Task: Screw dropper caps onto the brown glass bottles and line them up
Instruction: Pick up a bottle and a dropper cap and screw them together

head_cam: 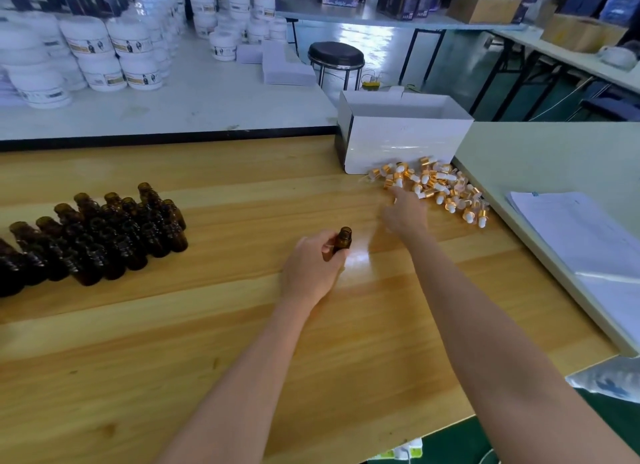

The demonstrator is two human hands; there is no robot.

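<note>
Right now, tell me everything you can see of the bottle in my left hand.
The bottle is small, dark brown glass, with a narrow neck and an open mouth, no cap. It stands nearly upright. The left hand grips its lower body, fingers curled round it, so only neck and shoulder show; its base is hidden.

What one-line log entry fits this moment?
left hand: holds uncapped brown bottle | right hand: at dropper cap pile, blurred, grip unclear | other bottles: uncapped, grouped at left of table
</note>
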